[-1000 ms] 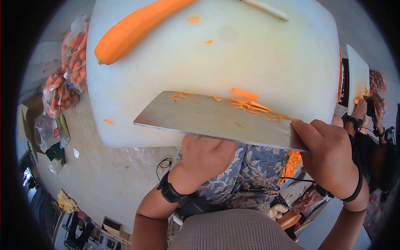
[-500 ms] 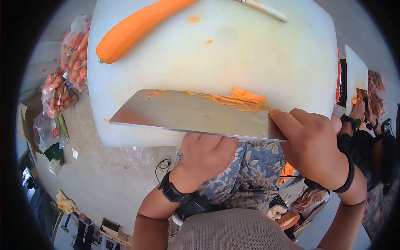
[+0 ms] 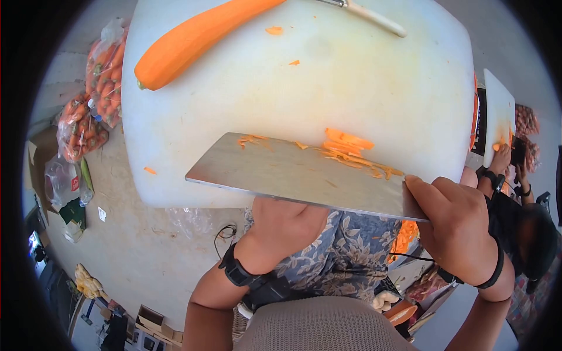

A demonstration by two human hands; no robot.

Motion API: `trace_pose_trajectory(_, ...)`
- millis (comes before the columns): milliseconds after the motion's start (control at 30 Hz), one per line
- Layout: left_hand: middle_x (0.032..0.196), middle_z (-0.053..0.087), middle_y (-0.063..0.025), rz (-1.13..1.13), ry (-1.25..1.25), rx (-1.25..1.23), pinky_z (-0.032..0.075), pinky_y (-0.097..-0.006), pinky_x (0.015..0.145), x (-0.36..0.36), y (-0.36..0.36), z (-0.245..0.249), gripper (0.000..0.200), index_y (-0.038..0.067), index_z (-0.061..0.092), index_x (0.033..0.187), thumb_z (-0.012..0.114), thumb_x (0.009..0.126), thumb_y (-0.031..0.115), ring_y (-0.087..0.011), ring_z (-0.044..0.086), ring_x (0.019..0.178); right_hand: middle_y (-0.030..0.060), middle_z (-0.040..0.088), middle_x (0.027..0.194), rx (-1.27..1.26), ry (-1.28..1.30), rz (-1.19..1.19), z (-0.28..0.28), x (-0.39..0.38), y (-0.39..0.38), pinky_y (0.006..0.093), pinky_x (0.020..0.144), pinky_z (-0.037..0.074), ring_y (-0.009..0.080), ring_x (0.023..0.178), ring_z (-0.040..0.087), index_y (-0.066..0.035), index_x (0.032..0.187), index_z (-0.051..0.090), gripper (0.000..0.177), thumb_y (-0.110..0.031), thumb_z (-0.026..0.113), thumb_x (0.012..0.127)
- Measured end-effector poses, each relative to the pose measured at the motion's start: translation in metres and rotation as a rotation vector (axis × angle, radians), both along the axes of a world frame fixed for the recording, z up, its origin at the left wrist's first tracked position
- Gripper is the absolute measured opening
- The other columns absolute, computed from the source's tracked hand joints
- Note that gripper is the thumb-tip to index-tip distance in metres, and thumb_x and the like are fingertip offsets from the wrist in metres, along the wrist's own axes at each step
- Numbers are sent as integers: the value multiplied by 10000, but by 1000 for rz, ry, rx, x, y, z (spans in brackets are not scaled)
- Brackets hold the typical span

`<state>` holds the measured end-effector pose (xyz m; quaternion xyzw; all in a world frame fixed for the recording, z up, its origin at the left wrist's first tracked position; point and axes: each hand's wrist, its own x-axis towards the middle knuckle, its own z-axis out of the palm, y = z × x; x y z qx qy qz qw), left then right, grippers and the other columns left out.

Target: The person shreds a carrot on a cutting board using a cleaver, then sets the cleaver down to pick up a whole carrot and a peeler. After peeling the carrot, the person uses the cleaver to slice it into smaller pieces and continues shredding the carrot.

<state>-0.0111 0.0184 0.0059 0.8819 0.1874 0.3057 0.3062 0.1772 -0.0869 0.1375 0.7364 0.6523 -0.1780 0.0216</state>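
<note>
From the head view, I see the right hand [image 3: 459, 219] closed round the grip end of a cleaver [image 3: 281, 172], fingers up against the blade's heel, likely to steady its wide face. The blade slants across the near part of the board [image 3: 386, 88], its broad side showing, with carrot shreds [image 3: 354, 161] along the far edge. Just there sit some carrot slices [image 3: 346, 139], overlapping. The left hand [image 3: 287, 228] is at the blade's near edge, perhaps to guide it; its fingertips are hidden, so I can't tell how far they are closed or whether they grip anything. A whole carrot [image 3: 193, 44] lies far left and a peeler [image 3: 377, 19] lies at the far side, both probably there to leave the near part for the blade.
</note>
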Motion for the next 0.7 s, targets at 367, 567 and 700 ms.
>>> trace_pose_trajectory(367,982,660,-113,-34,47,-3,515,-411,754,-3,-1,-2,279,47,716,982,685,705,38,-323,639,854,98,570,700,-42,35,16,-21,0,12,390,532,409,291,614,588,-18,1009,630,416,54,651,600)
trace_pose_trajectory(567,964,656,-115,-21,6,-41,514,-398,749,-1,0,-3,278,36,715,970,680,695,17,-325,638,849,76,572,692,46,49,3,-33,-10,17,384,500,386,256,596,612,-47,1003,632,400,32,668,612)
trace_pose_trajectory(700,935,662,-91,21,9,9,513,-402,734,1,-1,-1,269,60,717,957,679,694,21,-312,639,836,72,566,667,33,47,-12,-19,-10,13,395,551,379,260,599,596,-43,1017,647,420,43,662,607)
